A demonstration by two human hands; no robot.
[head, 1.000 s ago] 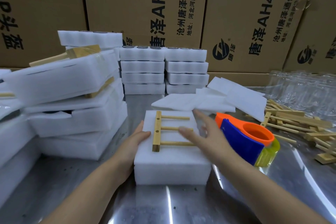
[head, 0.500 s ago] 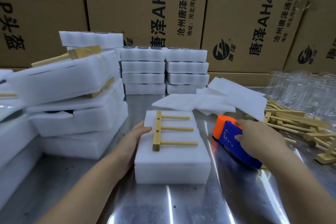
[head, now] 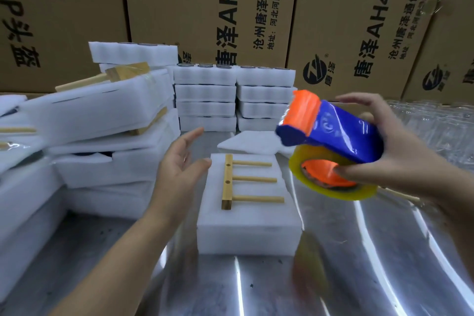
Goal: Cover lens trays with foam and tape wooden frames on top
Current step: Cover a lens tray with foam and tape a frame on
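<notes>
Tape dispenser (head: 336, 131): blue body, orange nose, orange core. Tape roll (head: 359, 194): translucent yellow. Foam block (head: 246, 228) and foam stacks (head: 205, 95): plain white. Wooden frame (head: 227, 194): pale tan, two dark holes. Cardboard boxes (head: 195, 2): brown, black print. Tabletop (head: 372, 277): grey metal, white glare streaks.

Blurry clear glassware (head: 433, 123) at far right; leftmost foam stacks (head: 23, 187) partly beyond the left edge.

One view only: head-worn, wide-angle, facing forward and down across the table (head: 333, 277) to boxes (head: 205, 7) at its far edge. Close in: left hand (head: 179, 161) and right hand (head: 392, 156) mid-frame.
</notes>
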